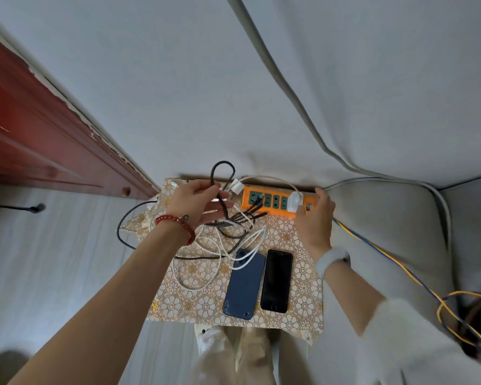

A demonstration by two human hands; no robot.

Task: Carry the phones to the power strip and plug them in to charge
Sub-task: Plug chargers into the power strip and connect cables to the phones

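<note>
Two phones lie side by side on a small table with a gold flower-patterned cloth point(303, 273): a blue phone point(244, 287) face down and a black phone point(277, 282) face up. An orange power strip point(272, 202) sits at the table's far edge, with a white charger plug point(295, 202) and black cables in it. My left hand point(197, 202) holds a black braided cable point(222, 187) above the tangle. My right hand point(315, 218) rests on the strip's right end, thumb by the white plug. A white cable point(220, 251) loops across the blue phone's top.
A dark red wooden door frame point(53, 140) runs along the left. A grey sofa cushion point(395, 226) stands right of the table, with blue and yellow wires point(400, 268) trailing over it. A black cable point(120, 232) hangs off the table's left side. My legs are below the table's near edge.
</note>
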